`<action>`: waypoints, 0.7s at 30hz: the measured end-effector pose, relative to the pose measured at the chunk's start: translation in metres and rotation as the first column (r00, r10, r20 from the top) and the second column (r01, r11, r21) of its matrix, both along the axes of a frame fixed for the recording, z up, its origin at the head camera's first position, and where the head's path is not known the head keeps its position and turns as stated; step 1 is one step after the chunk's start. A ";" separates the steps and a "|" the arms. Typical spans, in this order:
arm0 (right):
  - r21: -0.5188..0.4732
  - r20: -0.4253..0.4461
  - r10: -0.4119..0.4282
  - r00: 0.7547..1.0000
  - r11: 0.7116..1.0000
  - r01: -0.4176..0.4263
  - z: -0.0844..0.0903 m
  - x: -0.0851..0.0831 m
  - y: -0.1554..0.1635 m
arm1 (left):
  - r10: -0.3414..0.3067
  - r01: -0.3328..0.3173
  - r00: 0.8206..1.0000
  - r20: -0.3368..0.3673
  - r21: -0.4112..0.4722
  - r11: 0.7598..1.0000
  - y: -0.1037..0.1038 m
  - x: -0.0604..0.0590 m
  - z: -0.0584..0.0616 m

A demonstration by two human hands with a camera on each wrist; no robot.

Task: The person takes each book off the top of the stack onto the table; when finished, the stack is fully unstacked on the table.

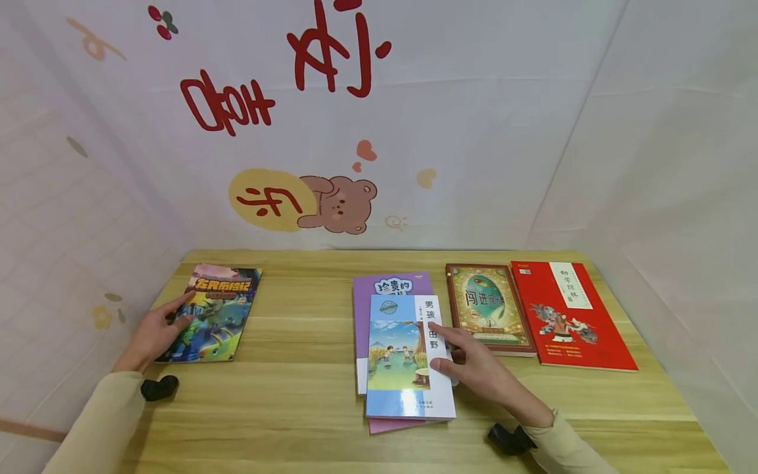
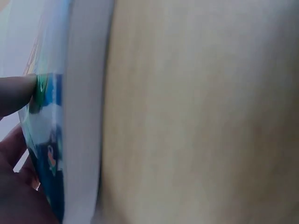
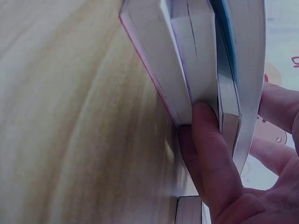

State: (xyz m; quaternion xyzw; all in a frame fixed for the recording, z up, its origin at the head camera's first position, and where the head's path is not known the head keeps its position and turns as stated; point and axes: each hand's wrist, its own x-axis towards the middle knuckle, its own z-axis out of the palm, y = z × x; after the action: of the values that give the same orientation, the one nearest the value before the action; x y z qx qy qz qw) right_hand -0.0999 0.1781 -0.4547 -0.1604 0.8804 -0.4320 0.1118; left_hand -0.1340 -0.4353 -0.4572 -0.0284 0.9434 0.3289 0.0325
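Note:
My left hand (image 1: 156, 332) rests at the left edge of a colourful comic-style book (image 1: 222, 316), finger and thumb lying on its cover. In the left wrist view, the thumb touches the glossy cover (image 2: 49, 140) above the page edges. My right hand (image 1: 480, 368) grips the right side of a stack of books. On top lies a blue-and-white book (image 1: 397, 362) with a riverside picture; a purple book (image 1: 364, 289) sticks out beneath it. The right wrist view shows fingers (image 3: 212, 154) against the stack's page edges (image 3: 198, 51), others over the top cover.
Right of the stack lie a brown-framed book with a green cover (image 1: 488, 306) and a large red book (image 1: 574, 322). Everything rests on a wooden table (image 1: 296, 368). A white printed cloth (image 1: 474, 145) rises behind and at both sides.

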 end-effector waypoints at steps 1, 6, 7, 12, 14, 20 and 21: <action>-0.004 0.006 -0.001 1.000 1.000 0.001 0.000 0.000 0.000 | 0.001 -0.001 1.000 0.005 0.005 1.000 -0.001 0.000 0.000; 0.004 0.011 -0.010 1.000 1.000 0.010 0.001 0.001 -0.001 | -0.001 0.001 1.000 0.031 -0.023 1.000 -0.001 -0.002 0.003; 0.005 0.009 -0.011 1.000 1.000 0.011 0.000 0.001 -0.001 | 0.005 -0.004 0.999 0.043 -0.034 0.999 0.000 -0.003 0.004; 0.013 -0.001 -0.014 1.000 1.000 0.014 0.001 0.001 -0.002 | 0.097 -0.095 0.995 0.022 -0.082 0.992 0.010 -0.004 0.014; 0.015 0.003 -0.012 1.000 1.000 0.012 0.001 0.001 -0.003 | 0.137 -0.141 0.990 -0.043 -0.104 0.984 0.020 -0.002 0.017; 0.019 0.005 -0.011 1.000 1.000 0.011 0.002 0.002 -0.002 | 0.145 -0.151 0.971 -0.188 -0.019 0.988 0.067 0.001 0.024; 0.018 0.002 -0.010 1.000 1.000 0.010 0.002 0.002 -0.002 | 0.135 -0.135 0.971 -0.195 0.009 0.991 0.075 0.002 0.025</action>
State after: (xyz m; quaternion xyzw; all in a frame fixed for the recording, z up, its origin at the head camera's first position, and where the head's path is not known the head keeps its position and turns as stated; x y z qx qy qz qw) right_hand -0.0981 0.1758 -0.4527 -0.1548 0.8849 -0.4249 0.1120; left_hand -0.1321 -0.3602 -0.4320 -0.0601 0.9386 0.3296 -0.0829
